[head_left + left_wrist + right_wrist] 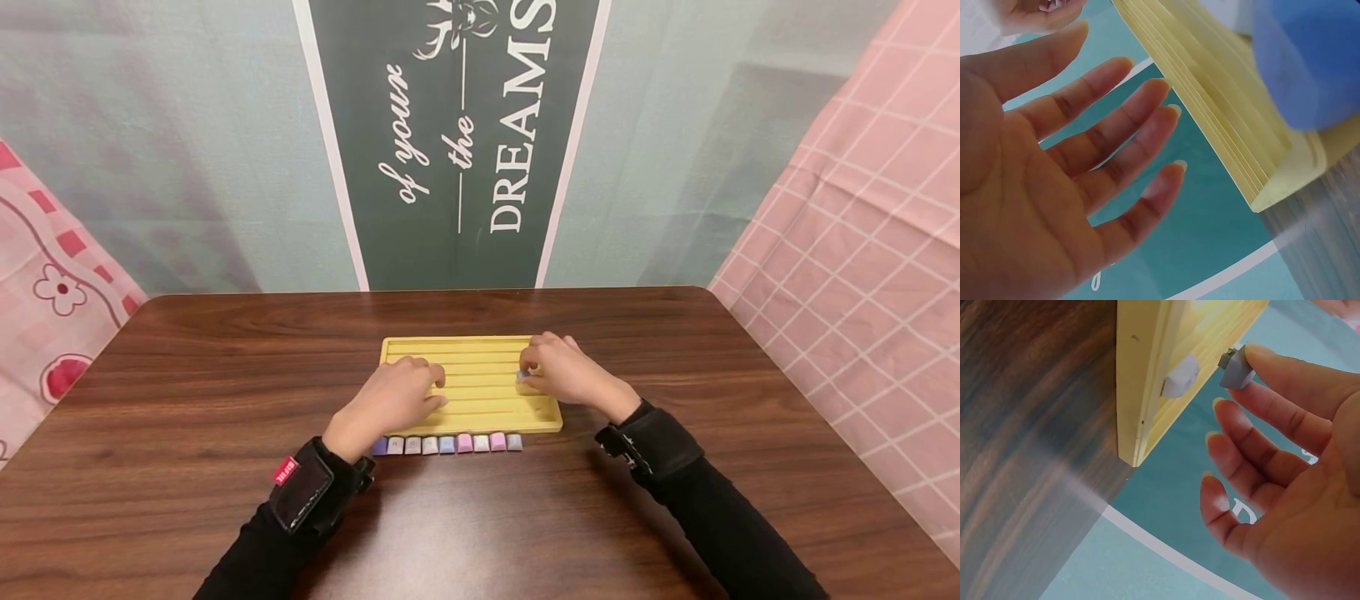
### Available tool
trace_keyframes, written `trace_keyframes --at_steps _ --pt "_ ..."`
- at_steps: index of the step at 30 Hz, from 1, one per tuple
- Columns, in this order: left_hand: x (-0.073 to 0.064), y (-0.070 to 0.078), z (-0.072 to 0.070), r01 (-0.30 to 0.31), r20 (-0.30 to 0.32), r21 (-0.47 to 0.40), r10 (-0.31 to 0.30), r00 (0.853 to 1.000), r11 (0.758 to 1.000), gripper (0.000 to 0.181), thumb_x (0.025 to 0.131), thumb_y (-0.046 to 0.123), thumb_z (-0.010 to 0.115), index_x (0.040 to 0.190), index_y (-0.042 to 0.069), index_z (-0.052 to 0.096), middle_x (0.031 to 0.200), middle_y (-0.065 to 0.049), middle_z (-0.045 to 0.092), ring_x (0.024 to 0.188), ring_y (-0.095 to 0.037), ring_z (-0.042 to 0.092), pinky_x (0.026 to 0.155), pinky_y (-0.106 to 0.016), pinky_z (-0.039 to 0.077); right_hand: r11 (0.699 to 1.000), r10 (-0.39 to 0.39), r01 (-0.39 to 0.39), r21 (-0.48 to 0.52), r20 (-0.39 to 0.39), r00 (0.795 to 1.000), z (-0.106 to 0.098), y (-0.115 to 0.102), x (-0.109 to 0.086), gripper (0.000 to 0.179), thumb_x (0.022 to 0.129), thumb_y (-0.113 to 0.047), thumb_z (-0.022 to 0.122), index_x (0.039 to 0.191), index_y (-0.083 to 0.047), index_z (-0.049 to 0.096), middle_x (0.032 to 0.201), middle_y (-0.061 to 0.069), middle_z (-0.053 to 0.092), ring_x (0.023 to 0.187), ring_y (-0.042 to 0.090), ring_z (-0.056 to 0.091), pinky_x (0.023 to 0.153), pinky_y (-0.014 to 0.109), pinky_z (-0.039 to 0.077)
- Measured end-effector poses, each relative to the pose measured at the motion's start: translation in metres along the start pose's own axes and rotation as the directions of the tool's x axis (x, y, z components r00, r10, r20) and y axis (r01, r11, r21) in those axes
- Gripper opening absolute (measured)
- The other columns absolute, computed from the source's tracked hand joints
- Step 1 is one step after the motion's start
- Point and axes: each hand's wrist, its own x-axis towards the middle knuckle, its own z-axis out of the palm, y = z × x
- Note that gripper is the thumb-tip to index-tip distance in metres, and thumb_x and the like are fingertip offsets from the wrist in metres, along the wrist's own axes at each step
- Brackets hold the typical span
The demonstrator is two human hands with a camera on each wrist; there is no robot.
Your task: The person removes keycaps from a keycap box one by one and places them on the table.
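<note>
A shallow yellow tray (472, 369) with long parallel ridges lies on the table. Over its right part, my right hand (566, 369) pinches a small grey keycap (1238, 369) between thumb and index finger, the other fingers loosely bent. Beside that, a pale keycap (1180, 378) sits in the tray near its end wall. My left hand (393, 395) hovers at the tray's left side, holding nothing. Its fingers (1138, 134) are spread and relaxed in the left wrist view.
Along the tray's front edge runs a row of several keycaps (447, 445) in blue, grey, white and pink. A blue keycap (1310, 62) looms large in the left wrist view. Behind the brown wooden table (480, 517) hangs a printed cloth (457, 258).
</note>
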Motion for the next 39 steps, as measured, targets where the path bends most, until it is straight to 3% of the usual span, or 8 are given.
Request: trace_keyframes --at_steps 17,29,39 --pt "-0.002 0.015 0.003 -0.055 -0.017 0.033 0.056 0.998 0.998 0.022 0.083 0.027 0.067 0.097 0.010 0.065 0.088 -0.004 0.061 0.086 -0.026 0.057 0.066 -0.043 0.044 0.996 -0.085 0.084 -0.025 -0.042 0.995 -0.005 -0.011 -0.020 0.008 0.078 -0.016 0.073 0.079 -0.015 0.065 0.081 -0.004 0.053 0.081 0.015 0.047 0.068 0.031 0.028" --pt "-0.005 0.026 0.004 -0.092 0.021 0.044 0.091 0.996 0.995 0.023 0.085 0.028 0.065 0.099 0.011 0.065 0.089 -0.002 0.060 0.085 -0.022 0.055 0.071 -0.042 0.043 0.991 -0.129 0.128 -0.025 -0.025 0.991 -0.003 -0.017 -0.035 0.013 0.077 -0.020 0.073 0.076 -0.017 0.060 0.078 -0.004 0.050 0.077 0.013 0.044 0.067 0.031 0.027" --pt "-0.004 0.030 0.008 -0.119 0.009 0.070 0.119 0.993 0.990 0.018 0.084 0.028 0.066 0.094 0.013 0.065 0.086 -0.001 0.059 0.085 -0.022 0.055 0.071 -0.043 0.042 0.991 -0.136 0.136 -0.012 -0.012 0.991 0.001 -0.019 -0.038 0.013 0.077 -0.016 0.074 0.075 -0.016 0.061 0.074 -0.004 0.050 0.076 0.013 0.045 0.067 0.031 0.028"
